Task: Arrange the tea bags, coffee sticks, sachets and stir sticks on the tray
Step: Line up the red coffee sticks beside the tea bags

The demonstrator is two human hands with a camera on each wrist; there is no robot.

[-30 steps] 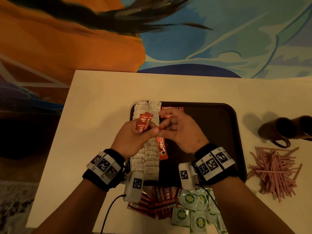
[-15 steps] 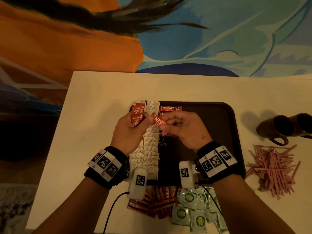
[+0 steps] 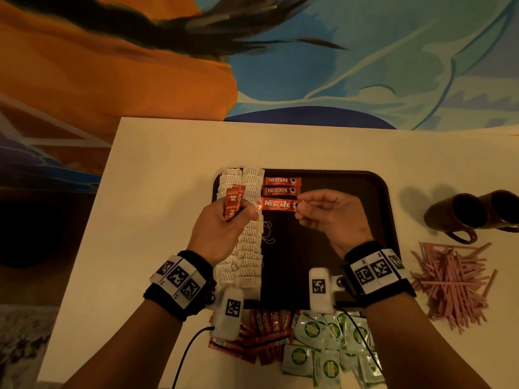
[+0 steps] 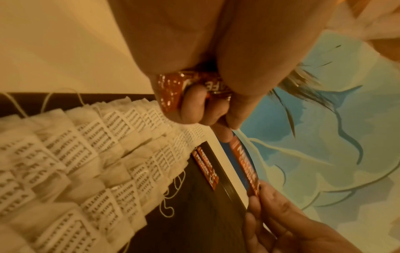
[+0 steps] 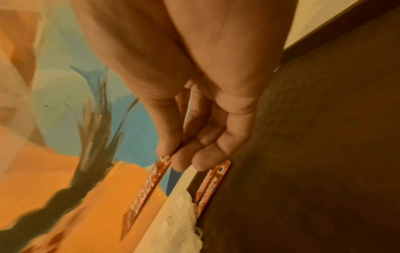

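A dark tray (image 3: 365,192) lies on the pale table. Two columns of white tea bags (image 3: 248,248) (image 4: 86,154) fill its left side. Two red coffee sticks (image 3: 282,185) (image 4: 205,164) (image 5: 211,184) lie at its top, right of the tea bags. My left hand (image 3: 224,220) grips a bundle of red coffee sticks (image 3: 233,202) (image 4: 188,85) over the tea bags. My right hand (image 3: 323,214) pinches the right end of one coffee stick (image 3: 276,204) (image 5: 147,188) (image 4: 245,164), held level just below the two laid ones.
Loose red coffee sticks (image 3: 261,335) and green-and-white sachets (image 3: 325,349) lie off the tray at the near table edge. A heap of pink stir sticks (image 3: 452,279) sits right of the tray. Two dark mugs (image 3: 474,213) stand at the far right.
My right hand drew one coffee stick out of the left hand's bundle and moved right, turning it level under the two laid sticks. The left hand stayed over the tea bags.
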